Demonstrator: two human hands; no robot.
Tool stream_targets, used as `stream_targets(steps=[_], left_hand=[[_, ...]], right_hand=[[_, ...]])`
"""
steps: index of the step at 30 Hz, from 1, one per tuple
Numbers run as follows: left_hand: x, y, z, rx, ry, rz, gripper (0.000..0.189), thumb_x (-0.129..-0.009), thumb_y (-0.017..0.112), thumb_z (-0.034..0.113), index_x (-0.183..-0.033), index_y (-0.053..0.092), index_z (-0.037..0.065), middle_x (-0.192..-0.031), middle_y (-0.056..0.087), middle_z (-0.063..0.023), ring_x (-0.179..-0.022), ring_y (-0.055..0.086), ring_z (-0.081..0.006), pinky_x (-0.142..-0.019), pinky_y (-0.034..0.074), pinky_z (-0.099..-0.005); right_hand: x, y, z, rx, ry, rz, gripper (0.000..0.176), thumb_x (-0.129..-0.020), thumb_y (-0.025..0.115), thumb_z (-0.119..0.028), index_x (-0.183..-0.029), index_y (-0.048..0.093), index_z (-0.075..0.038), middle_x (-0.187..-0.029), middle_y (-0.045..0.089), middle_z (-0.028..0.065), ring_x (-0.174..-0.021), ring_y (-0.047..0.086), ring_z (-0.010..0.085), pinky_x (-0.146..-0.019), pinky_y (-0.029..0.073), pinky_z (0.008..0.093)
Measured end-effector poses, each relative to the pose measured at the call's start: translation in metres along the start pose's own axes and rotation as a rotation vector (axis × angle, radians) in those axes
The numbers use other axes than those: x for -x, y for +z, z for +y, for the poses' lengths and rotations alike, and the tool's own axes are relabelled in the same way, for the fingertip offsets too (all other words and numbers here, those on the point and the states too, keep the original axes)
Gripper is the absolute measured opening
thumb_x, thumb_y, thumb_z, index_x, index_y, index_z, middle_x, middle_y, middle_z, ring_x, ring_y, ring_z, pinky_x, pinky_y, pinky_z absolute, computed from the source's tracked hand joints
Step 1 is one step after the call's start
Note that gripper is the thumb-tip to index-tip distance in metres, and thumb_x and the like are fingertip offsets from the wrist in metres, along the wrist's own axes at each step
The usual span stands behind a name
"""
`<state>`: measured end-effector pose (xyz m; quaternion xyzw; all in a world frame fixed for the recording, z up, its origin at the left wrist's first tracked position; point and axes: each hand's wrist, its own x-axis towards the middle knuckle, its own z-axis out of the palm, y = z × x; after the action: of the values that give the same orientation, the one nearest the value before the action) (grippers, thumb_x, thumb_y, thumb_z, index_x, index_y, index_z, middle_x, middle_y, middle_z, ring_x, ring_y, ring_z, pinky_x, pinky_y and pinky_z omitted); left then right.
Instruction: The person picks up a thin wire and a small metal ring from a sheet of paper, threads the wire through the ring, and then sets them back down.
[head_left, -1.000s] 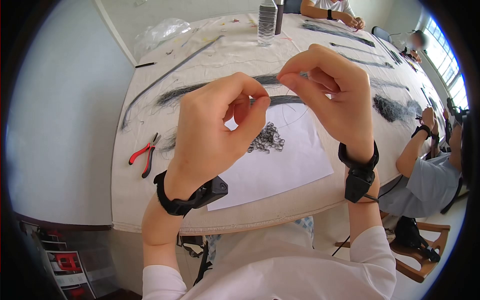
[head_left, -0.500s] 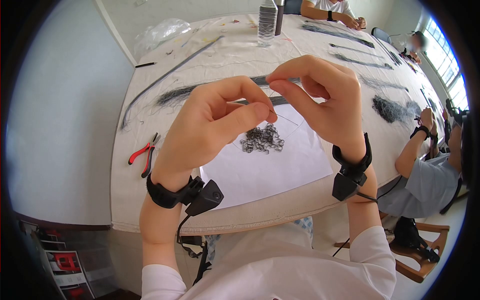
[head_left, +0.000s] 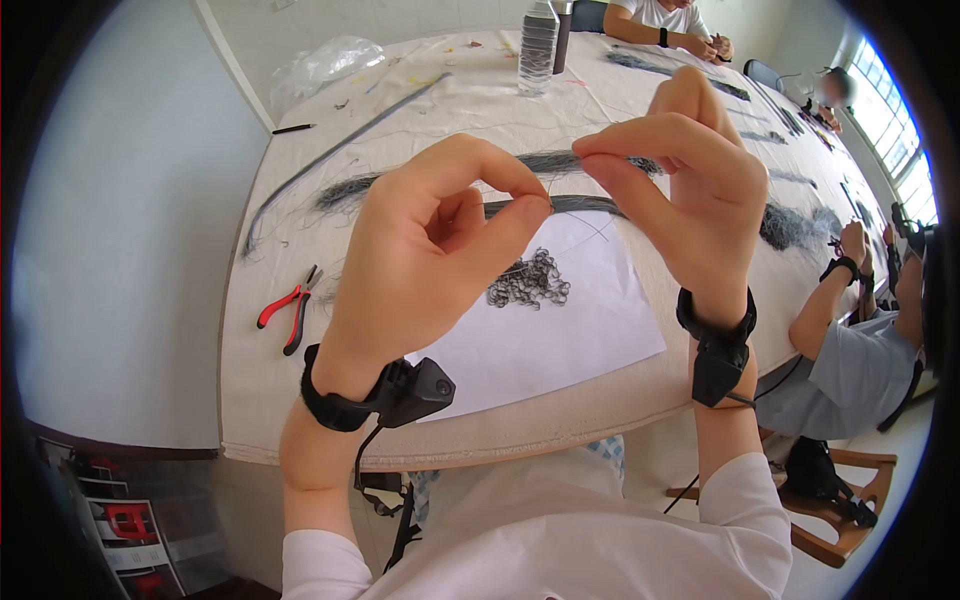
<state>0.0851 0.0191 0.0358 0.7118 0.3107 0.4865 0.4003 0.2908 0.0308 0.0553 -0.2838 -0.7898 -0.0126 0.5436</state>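
Note:
My left hand [head_left: 425,250] is closed in a pinch, thumb against forefinger, on a thin dark wire [head_left: 592,224] whose fine ends stick out past the fingertips. To its right and slightly higher, my right hand [head_left: 695,195] is also pinched; whatever lies between its fingertips is too fine to make out. Below both hands a small pile of curled dark wire pieces [head_left: 530,280] rests on a white sheet of paper [head_left: 540,350]. Bundles of grey wire [head_left: 350,190] lie behind my hands, partly hidden by them.
Red-handled pliers [head_left: 290,308] lie left of the paper. Farther back are a long grey wire bundle [head_left: 345,140], a black pen [head_left: 294,128], a plastic bag [head_left: 325,70] and a water bottle [head_left: 537,50]. Other people sit at the far side and right, one in a grey sleeve [head_left: 860,365].
My right hand has moved right and slightly up, away from my left. The left hand has turned a little, and more of the wire shows beyond its fingertips.

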Motion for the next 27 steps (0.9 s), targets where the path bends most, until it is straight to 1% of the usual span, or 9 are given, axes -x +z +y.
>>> stream_targets(steps=[1,2,3,6,12,21,23,24,27], left_hand=[[0.000,0.003,-0.003,-0.066,0.081,0.046,0.004,-0.082,0.066,0.005,-0.084,0.063,0.004,-0.070,0.054,0.0045,-0.048,0.032,0.0001,-0.044,0.022,-0.0198],[0.001,0.005,-0.004,-0.132,0.162,0.091,0.006,-0.080,0.067,0.003,-0.084,0.063,0.005,-0.071,0.055,0.0038,-0.046,0.033,-0.0010,-0.044,0.022,-0.0201],[0.001,0.008,-0.003,-0.132,0.161,0.091,0.006,-0.080,0.067,0.003,-0.084,0.063,0.005,-0.071,0.055,0.0038,-0.046,0.033,-0.0010,-0.044,0.022,-0.0201],[0.002,0.014,0.002,-0.206,0.214,0.124,0.010,-0.076,0.069,0.001,-0.083,0.063,0.006,-0.075,0.058,0.0026,-0.045,0.033,-0.0035,-0.042,0.023,-0.0217],[0.003,0.014,0.004,-0.266,0.261,0.161,0.011,-0.076,0.068,0.000,-0.082,0.063,0.006,-0.075,0.060,0.0018,-0.045,0.034,-0.0049,-0.042,0.024,-0.0224],[0.002,0.008,0.007,-0.263,0.243,0.188,0.010,-0.075,0.068,-0.001,-0.080,0.063,0.006,-0.075,0.060,0.0017,-0.045,0.035,-0.0042,-0.042,0.024,-0.0214],[0.001,0.007,0.008,-0.314,0.314,0.196,0.010,-0.075,0.068,-0.002,-0.079,0.063,0.005,-0.075,0.060,0.0017,-0.045,0.035,-0.0039,-0.041,0.024,-0.0210],[0.001,0.007,0.008,-0.314,0.314,0.196,0.010,-0.075,0.068,-0.002,-0.079,0.063,0.005,-0.075,0.060,0.0017,-0.045,0.035,-0.0039,-0.041,0.024,-0.0210],[0.001,0.007,0.008,-0.362,0.360,0.203,0.010,-0.075,0.068,-0.003,-0.078,0.063,0.005,-0.074,0.059,0.0018,-0.044,0.034,-0.0037,-0.041,0.023,-0.0209]], right_hand=[[0.001,0.000,-0.003,0.000,0.000,0.000,0.021,-0.064,0.077,0.002,-0.084,0.074,-0.004,-0.072,0.040,-0.0023,-0.069,0.036,0.0111,-0.059,0.026,0.0253],[0.001,0.001,-0.005,0.034,-0.069,0.024,0.022,-0.063,0.078,0.003,-0.084,0.074,-0.003,-0.072,0.039,-0.0019,-0.069,0.037,0.0119,-0.059,0.026,0.0253],[0.002,0.002,-0.007,0.069,-0.137,0.049,0.024,-0.062,0.078,0.003,-0.085,0.073,-0.002,-0.072,0.039,-0.0015,-0.070,0.037,0.0128,-0.060,0.027,0.0253],[0.003,0.004,-0.007,0.062,-0.206,0.075,0.025,-0.060,0.078,0.003,-0.084,0.073,-0.003,-0.072,0.038,-0.0012,-0.070,0.037,0.0137,-0.059,0.028,0.0254],[0.001,0.003,0.000,0.054,-0.293,0.030,0.030,-0.055,0.079,0.002,-0.083,0.074,-0.004,-0.073,0.036,-0.0013,-0.067,0.036,0.0141,-0.057,0.027,0.0263],[-0.001,0.001,0.001,0.078,-0.279,-0.017,0.033,-0.051,0.080,0.000,-0.083,0.076,-0.008,-0.073,0.030,-0.0013,-0.066,0.034,0.0153,-0.057,0.024,0.0267],[-0.002,-0.001,0.000,0.077,-0.260,-0.037,0.035,-0.050,0.081,-0.002,-0.084,0.076,-0.009,-0.074,0.029,-0.0013,-0.067,0.034,0.0153,-0.057,0.024,0.0268],[-0.002,-0.002,-0.001,0.077,-0.240,-0.057,0.037,-0.049,0.082,-0.004,-0.085,0.077,-0.009,-0.074,0.028,-0.0012,-0.068,0.034,0.0154,-0.057,0.024,0.0268],[-0.003,0.001,0.000,0.072,-0.271,-0.046,0.039,-0.049,0.084,-0.008,-0.087,0.077,-0.011,-0.075,0.027,-0.0011,-0.069,0.033,0.0152,-0.057,0.024,0.0264]])
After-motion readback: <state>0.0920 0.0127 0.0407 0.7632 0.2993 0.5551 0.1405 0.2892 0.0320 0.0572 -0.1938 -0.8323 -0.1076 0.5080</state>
